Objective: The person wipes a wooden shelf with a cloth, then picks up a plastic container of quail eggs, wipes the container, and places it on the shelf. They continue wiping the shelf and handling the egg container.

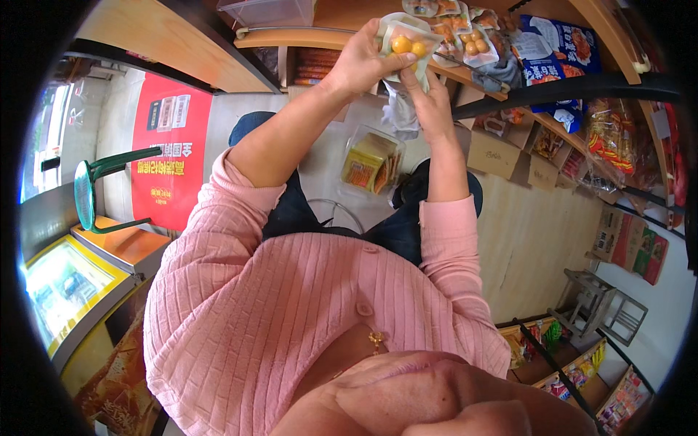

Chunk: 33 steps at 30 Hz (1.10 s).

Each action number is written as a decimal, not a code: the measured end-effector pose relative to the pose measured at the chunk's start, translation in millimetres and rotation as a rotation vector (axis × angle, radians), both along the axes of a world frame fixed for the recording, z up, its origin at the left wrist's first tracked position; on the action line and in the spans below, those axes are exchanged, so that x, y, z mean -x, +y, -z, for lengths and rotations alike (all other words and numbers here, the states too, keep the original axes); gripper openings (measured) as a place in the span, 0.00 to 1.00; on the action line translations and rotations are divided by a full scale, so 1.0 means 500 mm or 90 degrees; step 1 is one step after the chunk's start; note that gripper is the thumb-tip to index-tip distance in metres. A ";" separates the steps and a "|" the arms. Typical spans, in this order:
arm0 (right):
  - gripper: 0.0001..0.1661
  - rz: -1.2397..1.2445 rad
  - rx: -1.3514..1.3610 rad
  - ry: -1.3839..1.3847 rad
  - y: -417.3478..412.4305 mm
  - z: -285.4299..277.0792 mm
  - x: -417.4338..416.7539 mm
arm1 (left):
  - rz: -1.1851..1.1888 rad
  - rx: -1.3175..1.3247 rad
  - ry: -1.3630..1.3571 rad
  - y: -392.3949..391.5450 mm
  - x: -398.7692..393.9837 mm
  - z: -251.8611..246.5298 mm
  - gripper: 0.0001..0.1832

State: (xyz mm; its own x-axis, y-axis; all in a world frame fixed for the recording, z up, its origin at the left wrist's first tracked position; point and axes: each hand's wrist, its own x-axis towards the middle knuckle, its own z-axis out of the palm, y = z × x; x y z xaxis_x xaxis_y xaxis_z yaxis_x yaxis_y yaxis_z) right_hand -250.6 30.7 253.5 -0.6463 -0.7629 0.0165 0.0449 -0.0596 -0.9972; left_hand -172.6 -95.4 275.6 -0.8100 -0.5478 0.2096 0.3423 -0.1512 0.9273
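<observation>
At the top centre, my left hand (362, 62) grips a clear plastic pouch (402, 32) with round yellow, egg-like food in it. The fingers of my right hand (429, 101) pinch the lower edge of the same pouch. Just beyond it, on a wooden shelf, lie more vacuum-sealed food pouches (476, 44) with round brown pieces. A white cloth or bag (401, 109) hangs beneath my hands, partly hidden by them. Between my knees, a clear plastic tub (372, 161) holds flat packaged snacks.
Blue snack bags (564, 46) and a grey-blue cloth (500, 68) lie on the shelf at the upper right, with cardboard boxes (493, 152) below. A green-framed chair (84, 193) stands left, near a red mat (172, 163). Grey stools (586, 302) stand at the lower right.
</observation>
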 end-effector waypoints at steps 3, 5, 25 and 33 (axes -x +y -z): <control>0.27 0.043 -0.002 -0.061 0.010 -0.012 0.021 | -0.009 0.033 -0.025 -0.022 0.003 0.006 0.29; 0.27 0.175 0.024 -0.095 0.019 -0.018 0.043 | -0.046 0.062 -0.091 -0.034 -0.005 -0.007 0.29; 0.28 0.234 -0.099 0.276 -0.010 -0.002 0.045 | 0.115 0.601 -0.303 0.041 -0.030 0.004 0.23; 0.24 0.269 0.357 -0.237 0.010 0.032 0.112 | 0.114 -0.009 -0.125 0.005 -0.028 -0.015 0.22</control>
State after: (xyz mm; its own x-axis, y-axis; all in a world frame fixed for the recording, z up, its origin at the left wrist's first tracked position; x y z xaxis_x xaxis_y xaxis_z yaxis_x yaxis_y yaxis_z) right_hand -306.7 35.8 237.7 -0.9177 -0.3939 0.0516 0.2311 -0.6349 -0.7372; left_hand -158.6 -92.9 283.2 -0.9184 -0.3943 0.0315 0.1220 -0.2066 0.9708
